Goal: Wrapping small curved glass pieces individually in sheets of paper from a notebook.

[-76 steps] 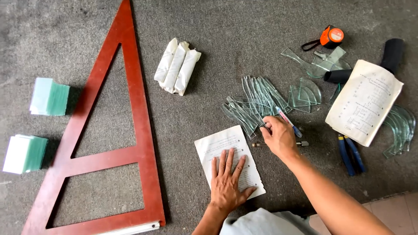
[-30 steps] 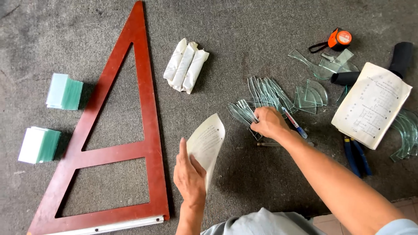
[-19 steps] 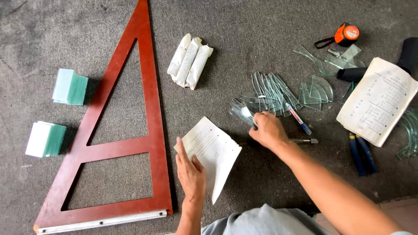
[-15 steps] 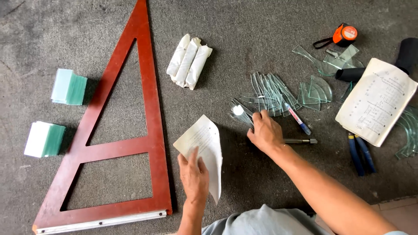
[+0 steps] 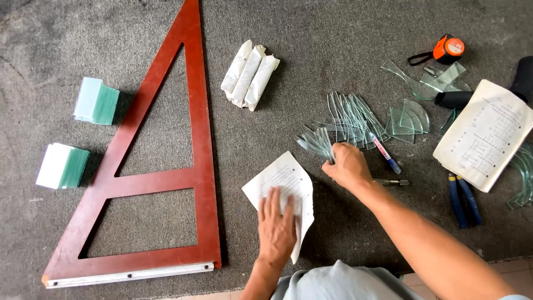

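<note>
One sheet of paper [image 5: 280, 189] lies on the grey carpeted surface [image 5: 333, 33], and the left hand [image 5: 276, 225] presses flat on it, fingers spread and straight, palm down — an open grip that clasps nothing. The right hand [image 5: 347, 165] reaches forward just beside the paper, its fingers closed on a small bunch of curved glass pieces [image 5: 316, 143]; the exact count in that bunch cannot be told. The right forearm runs in from the lower right corner, the left one comes up from the bottom edge.

Beyond the right hand a fan of thin curved glass strips [image 5: 350, 116] lies spread out, too many and too overlapped to count. Just beside it lie one marker pen [image 5: 385, 156], a few quarter-round glass pieces [image 5: 411, 116], and one small metal tool [image 5: 391, 181] close to the right wrist.

Three white wrapped rolls [image 5: 250, 75] lie side by side near the top. One large red-brown wooden triangle frame [image 5: 194, 139] takes up the left half, with two stacks of greenish glass sheets [image 5: 95, 101] [image 5: 62, 165] outside it. At the right: one orange tape measure [image 5: 448, 49], one printed booklet [image 5: 486, 133], one pair of blue-handled pliers [image 5: 463, 199] — and more curved glass [image 5: 522, 178] at the edge.
</note>
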